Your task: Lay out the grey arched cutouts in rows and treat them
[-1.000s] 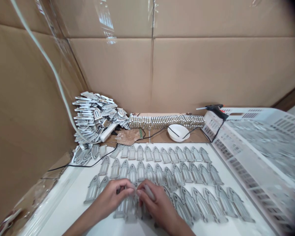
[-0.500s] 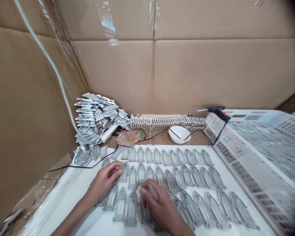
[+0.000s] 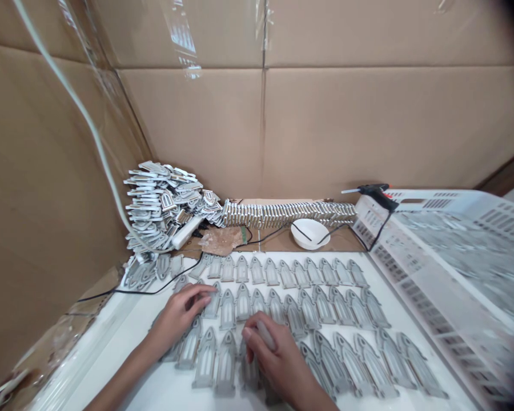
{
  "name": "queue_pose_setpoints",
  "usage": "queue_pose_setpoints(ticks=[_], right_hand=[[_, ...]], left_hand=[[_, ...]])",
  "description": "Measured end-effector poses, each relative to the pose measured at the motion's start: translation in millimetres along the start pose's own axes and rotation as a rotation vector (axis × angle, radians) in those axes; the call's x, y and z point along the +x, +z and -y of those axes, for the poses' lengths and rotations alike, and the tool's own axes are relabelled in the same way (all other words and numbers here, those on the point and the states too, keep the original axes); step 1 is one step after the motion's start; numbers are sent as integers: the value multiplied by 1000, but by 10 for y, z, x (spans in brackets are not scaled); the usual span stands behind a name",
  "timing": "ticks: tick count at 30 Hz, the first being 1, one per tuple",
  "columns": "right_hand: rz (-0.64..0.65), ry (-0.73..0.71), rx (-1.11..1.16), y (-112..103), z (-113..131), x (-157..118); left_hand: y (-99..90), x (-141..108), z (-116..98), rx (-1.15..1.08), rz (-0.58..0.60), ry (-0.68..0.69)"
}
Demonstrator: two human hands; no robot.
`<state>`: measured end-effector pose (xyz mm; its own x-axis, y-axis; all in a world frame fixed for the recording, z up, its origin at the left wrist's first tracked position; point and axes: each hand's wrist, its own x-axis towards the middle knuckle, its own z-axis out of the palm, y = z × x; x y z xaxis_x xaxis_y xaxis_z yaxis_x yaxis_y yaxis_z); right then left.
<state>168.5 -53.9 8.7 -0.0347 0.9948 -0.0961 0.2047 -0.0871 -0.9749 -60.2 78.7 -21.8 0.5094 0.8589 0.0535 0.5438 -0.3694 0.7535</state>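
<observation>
Rows of grey arch-shaped pieces with pointed tops lie flat on a white tabletop [image 3: 124, 348]. My left hand [image 3: 177, 314] rests over the left side of the rows. Its fingers stretch toward an arch-shaped piece [image 3: 212, 302] in the middle row, with the thumb held apart from them. A whitish, pen-like stick [image 3: 266, 335] is gripped in my right hand [image 3: 278, 357], low over the front row. Beneath that hand, an arch-shaped piece [image 3: 249, 365] is partly covered, and the stick's tip is hidden by my fingers.
A pile of similar pieces [image 3: 158, 205] stands at the back left, beside a tightly lined-up row [image 3: 286, 214]. A white bowl [image 3: 310, 234], a black cable [image 3: 154, 291] and a glue gun [image 3: 379, 197] are at the back. The white crate [image 3: 428, 308] borders the right.
The view has shifted slightly, moving everything a little to the left. Both hands keep nearly the same pose and place, and the stick stays in my right hand.
</observation>
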Motion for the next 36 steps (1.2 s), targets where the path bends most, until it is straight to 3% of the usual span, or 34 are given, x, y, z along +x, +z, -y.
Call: queue_pose_setpoints(ticks=[36], right_hand=[[5, 25, 7, -37, 57, -2]], left_hand=[[10, 17, 12, 100, 6, 73]])
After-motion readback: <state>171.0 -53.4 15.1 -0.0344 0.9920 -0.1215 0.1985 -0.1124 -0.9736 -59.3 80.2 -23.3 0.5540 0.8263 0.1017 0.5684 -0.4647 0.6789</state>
